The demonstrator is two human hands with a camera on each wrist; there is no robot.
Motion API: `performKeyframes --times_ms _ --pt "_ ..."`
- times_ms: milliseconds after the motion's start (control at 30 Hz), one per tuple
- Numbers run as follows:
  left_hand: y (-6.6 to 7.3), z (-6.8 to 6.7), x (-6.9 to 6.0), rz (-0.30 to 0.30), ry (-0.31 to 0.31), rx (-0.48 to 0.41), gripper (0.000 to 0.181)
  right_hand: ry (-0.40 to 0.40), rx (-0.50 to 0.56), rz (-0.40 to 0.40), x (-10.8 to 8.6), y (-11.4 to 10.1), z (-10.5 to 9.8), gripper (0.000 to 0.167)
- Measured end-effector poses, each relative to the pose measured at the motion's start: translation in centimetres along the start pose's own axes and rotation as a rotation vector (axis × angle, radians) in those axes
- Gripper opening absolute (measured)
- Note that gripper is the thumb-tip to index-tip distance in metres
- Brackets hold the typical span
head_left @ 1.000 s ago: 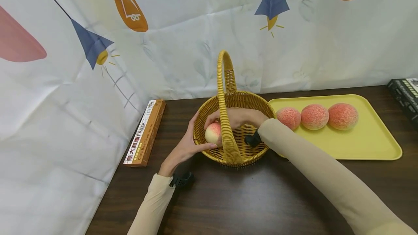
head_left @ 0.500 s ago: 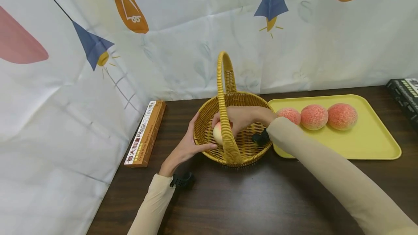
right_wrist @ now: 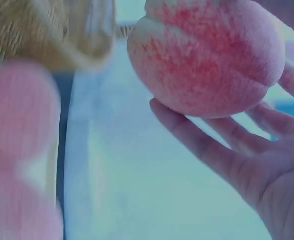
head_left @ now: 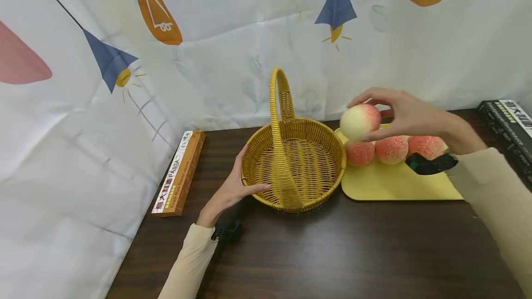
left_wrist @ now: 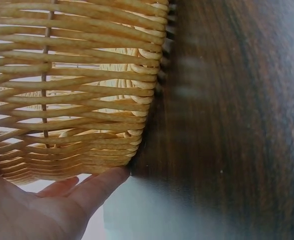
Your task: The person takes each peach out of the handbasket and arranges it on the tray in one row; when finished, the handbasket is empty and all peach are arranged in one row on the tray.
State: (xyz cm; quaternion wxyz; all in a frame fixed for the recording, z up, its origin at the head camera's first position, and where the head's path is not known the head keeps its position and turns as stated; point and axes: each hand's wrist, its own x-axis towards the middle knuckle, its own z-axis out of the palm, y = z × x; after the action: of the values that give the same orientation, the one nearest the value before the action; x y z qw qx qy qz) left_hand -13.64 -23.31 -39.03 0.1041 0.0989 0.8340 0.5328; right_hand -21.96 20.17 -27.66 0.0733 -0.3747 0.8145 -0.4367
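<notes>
In the head view my right hand (head_left: 409,112) holds a pale and pink peach (head_left: 359,122) in the air, thumb below and fingers above. The right wrist view shows the peach (right_wrist: 212,57) close, with fingertips along its side. Three more peaches (head_left: 391,150) sit in a row on the yellow tray (head_left: 399,190), just under this hand. My left hand (head_left: 233,188) grips the left side of the wicker basket (head_left: 309,165), thumb over the near rim. In the left wrist view, fingers lie against the woven wall of the basket (left_wrist: 86,100). Nothing lies inside the basket.
An orange pasta box (head_left: 179,174) lies left of the basket. A black pasta box (head_left: 509,128) lies at the far right, beyond the tray. A patterned cloth (head_left: 224,73) hangs behind the dark table (head_left: 332,253).
My right hand has lifted the peach out of the basket and carried it right, to above the tray. The left hand stays on the basket. The head view has shifted slightly.
</notes>
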Motion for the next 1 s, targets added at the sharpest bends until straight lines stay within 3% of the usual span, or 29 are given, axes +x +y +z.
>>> performKeyframes --times_ms 167,333,500,733,1000 --pt "0.0 0.0 0.0 -0.001 0.005 0.023 0.126 0.129 -0.074 0.121 -6.0 2.3 -3.6 0.070" --pt "0.0 0.0 0.0 0.002 0.012 0.042 0.126 0.303 -0.118 0.266 -11.5 6.2 -6.0 0.074" --pt "0.0 0.0 -0.1 0.006 0.003 0.029 0.126 0.404 -0.172 0.322 -15.2 9.9 -7.1 0.078" --pt "-0.1 -0.1 0.0 0.019 -0.002 0.013 0.126 0.378 -0.301 0.449 -16.6 12.1 -7.2 0.063" --pt "-0.1 -0.1 0.1 0.007 -0.001 0.031 0.125 0.216 -0.331 0.523 -15.7 12.5 -7.3 0.057"
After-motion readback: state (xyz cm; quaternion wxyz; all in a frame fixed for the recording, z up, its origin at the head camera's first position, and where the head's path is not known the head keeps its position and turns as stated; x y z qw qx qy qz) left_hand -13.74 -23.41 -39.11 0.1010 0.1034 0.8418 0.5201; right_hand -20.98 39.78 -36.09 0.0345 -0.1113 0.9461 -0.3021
